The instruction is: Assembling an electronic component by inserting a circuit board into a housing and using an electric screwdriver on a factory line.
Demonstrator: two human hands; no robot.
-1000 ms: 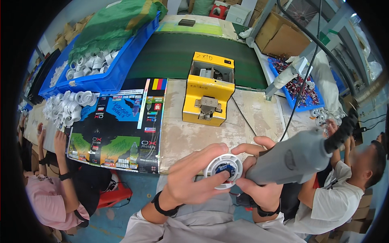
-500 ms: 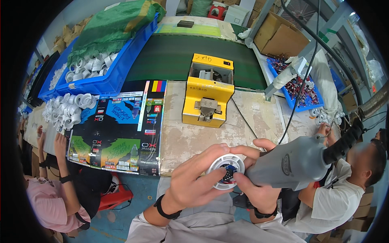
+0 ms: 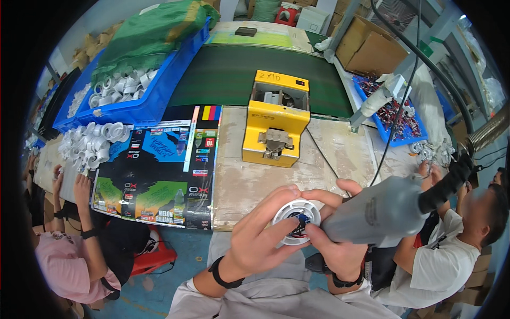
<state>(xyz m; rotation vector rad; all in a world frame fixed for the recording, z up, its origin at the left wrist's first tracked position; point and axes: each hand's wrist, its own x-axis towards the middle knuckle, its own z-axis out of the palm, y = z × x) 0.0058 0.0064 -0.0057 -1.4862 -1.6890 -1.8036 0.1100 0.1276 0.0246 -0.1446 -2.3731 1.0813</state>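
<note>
Both hands hold a round white plastic housing (image 3: 298, 204) above the table's front edge. Inside its open face sits a small dark circuit board (image 3: 303, 219) with blue and red bits, perhaps wires. My left hand (image 3: 260, 234) wraps the housing's left side, one finger reaching into the opening at the board. From the right, my right hand (image 3: 340, 255) grips the rim, its thumb at the lower right of the opening. A grey tool body (image 3: 374, 212) on a black ribbed hose (image 3: 449, 183) covers part of that hand; whether the hand bears it I cannot tell.
A yellow machine (image 3: 276, 119) stands ahead. Loose white plastic fittings (image 3: 87, 146) lie at the left beside a blue crate (image 3: 125, 112). A blue tray (image 3: 411, 137) of small coloured parts is at the right. Co-workers sit on both sides; a black cable (image 3: 390, 138) hangs down.
The view has shifted slightly. The grey tool body appears turned a little and more blurred. Both hands keep their hold on the white housing, with the finger still at the board.
</note>
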